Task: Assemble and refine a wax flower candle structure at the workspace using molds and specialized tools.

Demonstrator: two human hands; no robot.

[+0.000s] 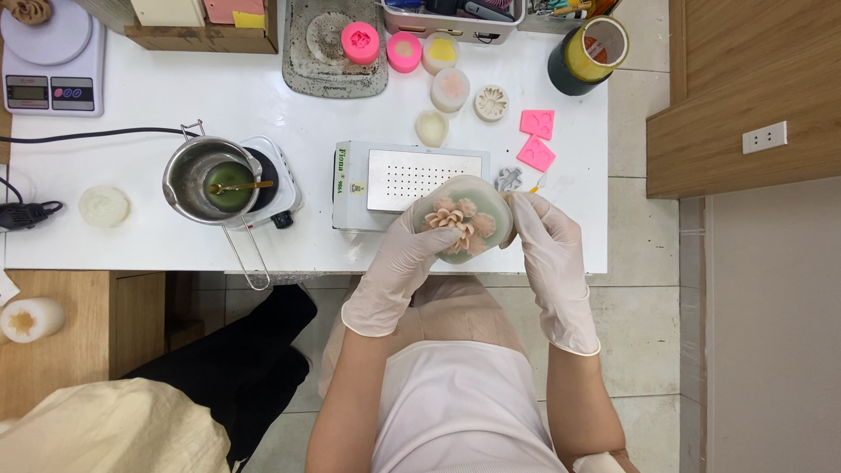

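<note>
Candle (462,229), round, pale green and topped with pink flowers facing up at the camera, sits between both gloved hands over the tabletop (175,96) edge, left hand (405,258) gripping at eight o'clock, right hand (545,241) gripping at three o'clock.

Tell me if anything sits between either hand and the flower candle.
Nothing visible does. The left hand and right hand both already grip the flower candle directly, through thin gloves, above the table's front edge.
</note>
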